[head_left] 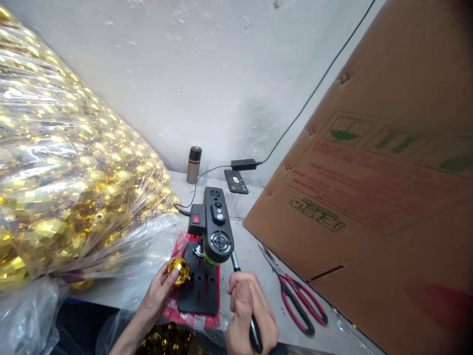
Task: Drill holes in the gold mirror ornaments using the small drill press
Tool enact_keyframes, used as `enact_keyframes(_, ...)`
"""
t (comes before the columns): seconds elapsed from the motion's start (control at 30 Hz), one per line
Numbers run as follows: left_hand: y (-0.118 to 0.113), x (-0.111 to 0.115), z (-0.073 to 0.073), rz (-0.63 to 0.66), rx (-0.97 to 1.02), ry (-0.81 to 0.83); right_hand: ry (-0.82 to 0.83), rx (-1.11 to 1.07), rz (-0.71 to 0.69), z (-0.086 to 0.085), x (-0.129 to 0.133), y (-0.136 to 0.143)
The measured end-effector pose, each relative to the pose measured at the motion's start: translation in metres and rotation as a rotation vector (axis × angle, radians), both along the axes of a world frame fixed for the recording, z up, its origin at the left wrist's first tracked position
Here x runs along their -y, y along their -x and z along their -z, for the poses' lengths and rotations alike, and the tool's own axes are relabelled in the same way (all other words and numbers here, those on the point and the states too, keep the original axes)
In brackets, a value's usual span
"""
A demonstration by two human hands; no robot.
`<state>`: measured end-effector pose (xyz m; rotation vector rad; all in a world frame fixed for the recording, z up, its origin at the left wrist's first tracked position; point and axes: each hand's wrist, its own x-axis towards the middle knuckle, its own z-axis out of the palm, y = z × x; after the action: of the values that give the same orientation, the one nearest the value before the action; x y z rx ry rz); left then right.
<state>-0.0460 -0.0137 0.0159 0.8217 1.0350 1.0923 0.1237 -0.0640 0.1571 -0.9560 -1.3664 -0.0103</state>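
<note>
A gold mirrored ball (180, 270) sits between the thumb and fingers of my left hand (157, 291), at the left edge of the machine's black base plate. My right hand (251, 308) is wrapped round the black-gripped lever (254, 331) of a small bench drill press (219, 224). The press has a round vented head, a red switch on a side box, and a slotted base plate (199, 296) lying on red plastic. The lower end of its spindle is partly hidden under the head.
To the left bulges a clear plastic bag of gold balls (92, 187). A cardboard box (369, 197) leans at the right, with red-handled scissors (295, 296) beside it. Behind the press are a bottle (194, 165), a phone-like black slab (236, 181) and a corded power adapter (244, 164). More gold balls (166, 339) lie below the table edge.
</note>
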Motion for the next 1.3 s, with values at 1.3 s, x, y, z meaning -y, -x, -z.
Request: enact_keyframes(1.3, -0.048, -0.012, -0.007, 0.182, -0.849, -0.628, 0.125, -0.175, 0.073, 0.021, 0.013, 0.019)
